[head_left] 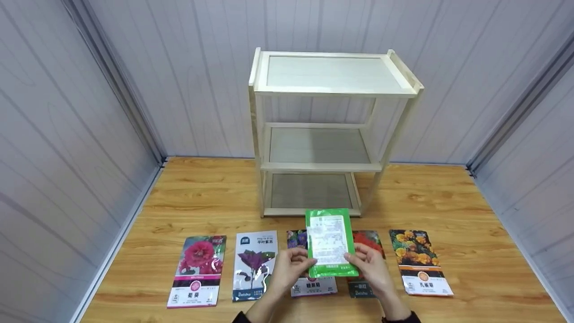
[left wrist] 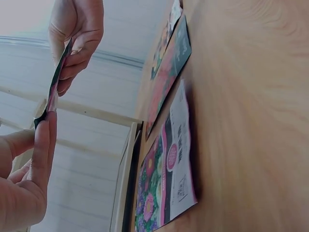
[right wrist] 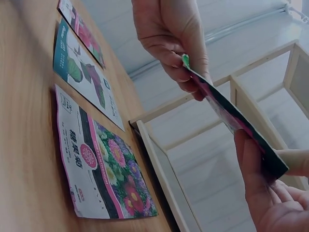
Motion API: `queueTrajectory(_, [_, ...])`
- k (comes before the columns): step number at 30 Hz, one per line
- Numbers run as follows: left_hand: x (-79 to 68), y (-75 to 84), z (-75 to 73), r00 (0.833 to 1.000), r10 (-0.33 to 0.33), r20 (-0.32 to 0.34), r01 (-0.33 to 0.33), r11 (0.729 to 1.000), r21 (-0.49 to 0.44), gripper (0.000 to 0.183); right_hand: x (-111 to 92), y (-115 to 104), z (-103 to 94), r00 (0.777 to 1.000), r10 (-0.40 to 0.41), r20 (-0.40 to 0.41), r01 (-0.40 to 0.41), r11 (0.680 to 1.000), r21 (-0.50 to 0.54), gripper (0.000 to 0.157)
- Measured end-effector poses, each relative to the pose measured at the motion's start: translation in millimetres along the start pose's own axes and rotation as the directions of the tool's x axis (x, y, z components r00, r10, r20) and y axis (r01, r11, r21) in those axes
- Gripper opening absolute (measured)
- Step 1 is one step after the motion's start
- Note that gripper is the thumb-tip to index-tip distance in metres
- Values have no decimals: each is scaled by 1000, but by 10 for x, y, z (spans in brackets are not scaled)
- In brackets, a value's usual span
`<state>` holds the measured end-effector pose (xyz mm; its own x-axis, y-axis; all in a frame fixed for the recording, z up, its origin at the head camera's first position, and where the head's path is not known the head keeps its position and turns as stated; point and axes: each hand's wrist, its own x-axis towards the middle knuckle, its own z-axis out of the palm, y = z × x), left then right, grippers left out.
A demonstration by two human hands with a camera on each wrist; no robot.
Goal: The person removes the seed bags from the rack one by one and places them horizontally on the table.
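Note:
Both hands hold up a green seed packet (head_left: pixel 332 242) with a white printed text panel facing the head camera. My left hand (head_left: pixel 289 271) pinches its lower left edge, thumb on the near side. On the opposite edge my right hand (head_left: pixel 373 269) pinches it the same way. Seen edge-on in the right wrist view, the packet (right wrist: pixel 241 123) is thin, and its other face shows dark and pink parts. Under the hands lie a mixed-flower seed packet (head_left: pixel 314 287) and a red-flower seed packet (head_left: pixel 361 291), both partly covered in the head view.
On the wooden table (head_left: pixel 484 269), a pink-flower packet (head_left: pixel 195 271) and a purple-leaf packet (head_left: pixel 254 264) lie left, an orange-flower packet (head_left: pixel 421 264) right. Behind stands a cream three-tier shelf (head_left: pixel 320 167). Pale panel walls (head_left: pixel 202 89) enclose the back and sides.

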<state>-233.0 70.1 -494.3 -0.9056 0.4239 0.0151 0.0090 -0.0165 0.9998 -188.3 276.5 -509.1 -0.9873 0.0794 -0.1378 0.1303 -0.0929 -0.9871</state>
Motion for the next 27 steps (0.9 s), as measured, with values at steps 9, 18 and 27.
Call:
queueTrajectory(9, [-38,-1,-5,1000,-15,4,15,1000,14,16,-22,51,-9,999,35,5,-35,999,9,43])
queueTrajectory(18, [59,-45,6,984,168,-51,-154,964,215,12,7,33,0,997,42,-66,-46,997,-61,41])
queueTrajectory(27, [57,55,84,925,377,-54,-307,822,479,11,9,21,27,989,-43,-139,36,998,-57,40])
